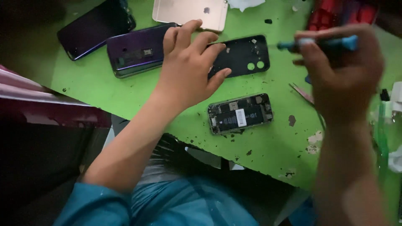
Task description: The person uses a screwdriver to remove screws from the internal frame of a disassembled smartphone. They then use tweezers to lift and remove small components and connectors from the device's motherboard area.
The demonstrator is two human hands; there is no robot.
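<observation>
Left hand spread flat, fingers apart, pressing black back cover on green table; right hand clamped around blue tool, raised clear; opened phone near, untouched; likely step: steadying cover; next move needs precise tip placement.

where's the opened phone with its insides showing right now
In the head view the opened phone lies near the front edge of the green table, just below the black back cover and between the left hand and right hand.
</observation>
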